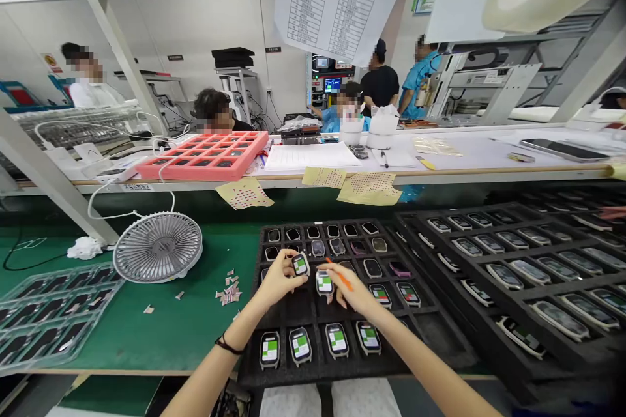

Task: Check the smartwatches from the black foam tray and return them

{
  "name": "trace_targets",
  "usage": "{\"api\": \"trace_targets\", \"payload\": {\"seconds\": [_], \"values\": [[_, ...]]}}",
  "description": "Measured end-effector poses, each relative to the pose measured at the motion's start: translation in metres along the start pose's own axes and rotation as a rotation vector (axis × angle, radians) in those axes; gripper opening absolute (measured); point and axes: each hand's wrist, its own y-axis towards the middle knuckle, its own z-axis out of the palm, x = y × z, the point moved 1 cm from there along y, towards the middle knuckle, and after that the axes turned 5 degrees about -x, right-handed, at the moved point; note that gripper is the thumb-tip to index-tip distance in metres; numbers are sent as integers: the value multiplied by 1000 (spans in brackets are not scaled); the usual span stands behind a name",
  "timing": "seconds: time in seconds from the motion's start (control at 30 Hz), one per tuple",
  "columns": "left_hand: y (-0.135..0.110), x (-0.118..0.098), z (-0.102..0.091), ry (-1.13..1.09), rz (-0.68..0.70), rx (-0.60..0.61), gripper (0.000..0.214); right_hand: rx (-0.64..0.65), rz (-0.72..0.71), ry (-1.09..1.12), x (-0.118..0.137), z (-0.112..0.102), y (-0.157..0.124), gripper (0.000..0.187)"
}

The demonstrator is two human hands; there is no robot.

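Holding two watches, the left hand [278,278] pinches one black rectangular smartwatch [300,264], and the right hand [349,290] pinches another black rectangular smartwatch [323,283] and one thin orange stick [343,278]. Both grips are closed above a black foam tray [254,365], with four green-screened watches [300,346] along its front, on a green counter [161,332] in a white factory room.

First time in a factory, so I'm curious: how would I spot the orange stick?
Find the black tray of watches in front of the person. Just above the tray, the right hand grips a thin orange stick, the only orange thing among the watches.
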Motion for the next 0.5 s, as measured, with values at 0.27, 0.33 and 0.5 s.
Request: {"api": "trace_targets", "payload": {"seconds": [0.27,0.33,0.5], "values": [[53,-18,26,-251,118,-69,50,38,18,361,16,-40,50,41],[57,-15,29,-244,137,-94,46,67,-6,362,12,-42,54,43],[54,-5,29,-210,46,-111,42,73,3,334,0,-41,53,38]]}}
